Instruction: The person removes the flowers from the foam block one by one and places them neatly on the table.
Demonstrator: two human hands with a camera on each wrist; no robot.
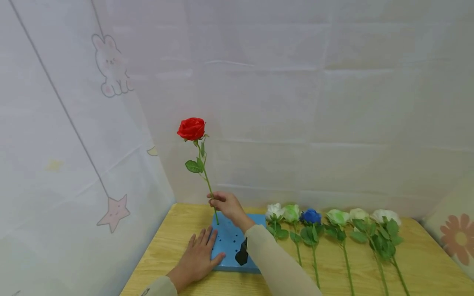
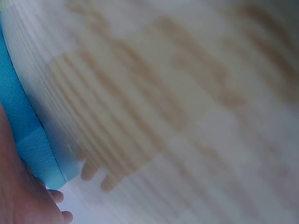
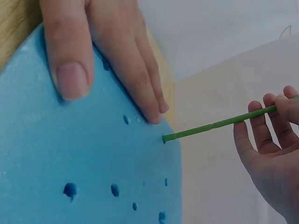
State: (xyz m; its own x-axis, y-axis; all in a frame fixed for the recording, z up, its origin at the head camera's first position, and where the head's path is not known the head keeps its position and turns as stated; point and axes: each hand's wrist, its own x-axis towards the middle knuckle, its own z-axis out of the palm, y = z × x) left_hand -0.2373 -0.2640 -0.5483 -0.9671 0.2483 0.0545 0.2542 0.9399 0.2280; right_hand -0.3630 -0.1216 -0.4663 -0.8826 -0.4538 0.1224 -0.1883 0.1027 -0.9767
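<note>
A red artificial rose (image 1: 191, 128) stands slightly tilted, its green stem (image 3: 212, 126) held between the thumb and fingers of my right hand (image 1: 228, 206). The lower end of that stem meets a hole near the far left corner of a blue foam block (image 1: 226, 260). In the right wrist view the stem tip sits at the hole; how deep it goes is hidden. My left hand (image 1: 198, 255) lies flat along the block's left side, fingers extended, thumb on the top face (image 3: 72, 79). Several other small holes dot the block.
Right of the block, a row of roses lies on the wooden table (image 1: 159, 250): white (image 1: 275, 210), green (image 1: 291, 213), blue (image 1: 311, 216) and several paler ones (image 1: 338, 216). A black piece (image 1: 242, 253) shows beside the right sleeve. Pale printed cloth (image 1: 259, 102) hangs behind and at the left.
</note>
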